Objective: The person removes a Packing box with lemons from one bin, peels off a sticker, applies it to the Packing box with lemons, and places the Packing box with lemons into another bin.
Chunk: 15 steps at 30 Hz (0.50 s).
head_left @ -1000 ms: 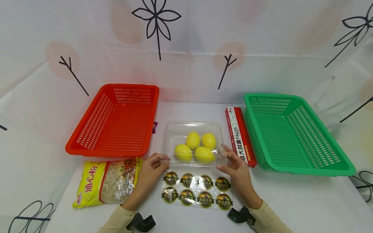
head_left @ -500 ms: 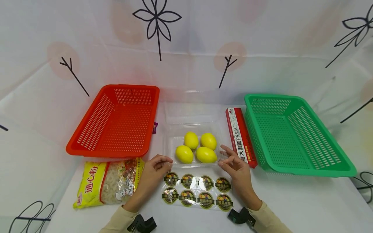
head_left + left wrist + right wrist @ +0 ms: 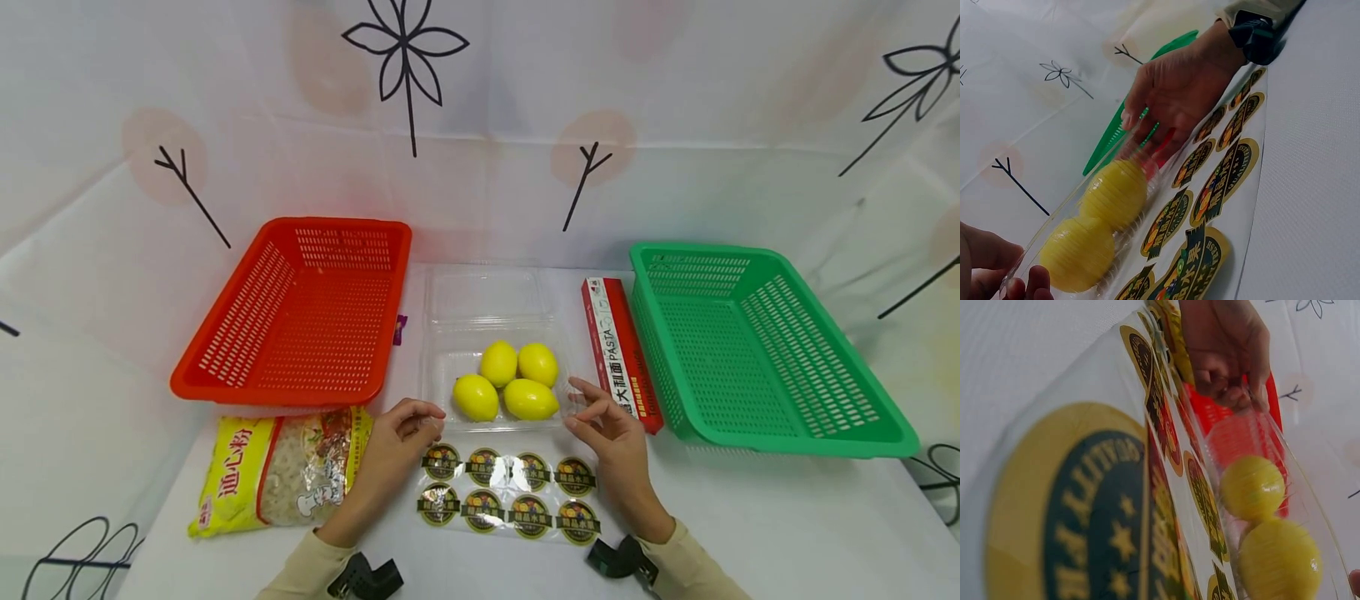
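A clear plastic clamshell box (image 3: 437, 367) stands in the middle of the table, its lid (image 3: 486, 293) folded back toward the wall. Several yellow lemons (image 3: 476, 397) lie in its base; two of them show large in the left wrist view. My left hand (image 3: 405, 429) pinches the near left corner of the box, as the right wrist view also shows. At the near right corner, my right hand (image 3: 613, 433) holds the rim between thumb and fingers. Just in front of the box lies a sheet of round fruit stickers (image 3: 506, 493).
A red basket (image 3: 288, 317) stands left of the box, with a yellow bag of pasta (image 3: 281, 471) in front of it. To the right are a red pasta box (image 3: 621, 354) and a green basket (image 3: 750, 350). A small purple packet (image 3: 399, 329) peeks out beside the red basket.
The lid, down over the lemons a second ago, has swung up and back and now lies behind the base. One back lemon has shifted slightly right. Both hands stay at the near corners.
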Each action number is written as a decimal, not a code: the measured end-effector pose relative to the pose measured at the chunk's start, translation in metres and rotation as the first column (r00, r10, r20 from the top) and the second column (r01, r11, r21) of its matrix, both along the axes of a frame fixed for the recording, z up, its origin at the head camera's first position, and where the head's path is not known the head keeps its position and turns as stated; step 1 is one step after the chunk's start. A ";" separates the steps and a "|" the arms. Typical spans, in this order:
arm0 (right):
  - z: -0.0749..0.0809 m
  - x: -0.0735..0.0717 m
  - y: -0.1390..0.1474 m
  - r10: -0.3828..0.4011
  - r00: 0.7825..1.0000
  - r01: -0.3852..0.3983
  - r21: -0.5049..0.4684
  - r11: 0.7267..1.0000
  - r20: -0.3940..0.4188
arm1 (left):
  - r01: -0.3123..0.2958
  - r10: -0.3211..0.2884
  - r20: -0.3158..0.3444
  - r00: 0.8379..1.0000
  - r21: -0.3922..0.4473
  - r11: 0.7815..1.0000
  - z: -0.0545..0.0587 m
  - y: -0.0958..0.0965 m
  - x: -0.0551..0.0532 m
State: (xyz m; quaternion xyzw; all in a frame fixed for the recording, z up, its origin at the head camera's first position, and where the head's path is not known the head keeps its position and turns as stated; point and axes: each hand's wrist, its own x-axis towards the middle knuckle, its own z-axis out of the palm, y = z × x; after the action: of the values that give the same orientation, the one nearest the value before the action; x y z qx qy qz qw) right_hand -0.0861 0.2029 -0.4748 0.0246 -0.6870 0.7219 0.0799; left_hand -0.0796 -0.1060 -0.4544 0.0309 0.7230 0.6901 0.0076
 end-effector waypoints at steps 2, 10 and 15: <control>0.000 0.000 -0.001 -0.017 1.000 0.017 -0.019 1.000 -0.006 | 0.001 -0.001 -0.002 1.000 -0.011 1.000 0.000 0.000 0.000; 0.000 0.004 -0.006 -0.098 0.995 0.095 -0.094 0.991 -0.024 | 0.000 0.001 -0.028 1.000 0.026 1.000 0.002 0.000 -0.002; 0.000 0.006 -0.008 -0.133 0.990 0.128 -0.101 0.987 -0.045 | -0.023 0.023 -0.010 1.000 0.036 0.999 0.003 0.000 -0.003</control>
State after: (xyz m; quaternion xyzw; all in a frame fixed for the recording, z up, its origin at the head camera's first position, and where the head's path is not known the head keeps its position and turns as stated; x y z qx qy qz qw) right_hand -0.0801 0.1948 -0.4744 -0.0059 -0.6485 0.7471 0.1456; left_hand -0.0827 -0.1065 -0.4515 0.0264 0.7108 0.7029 -0.0048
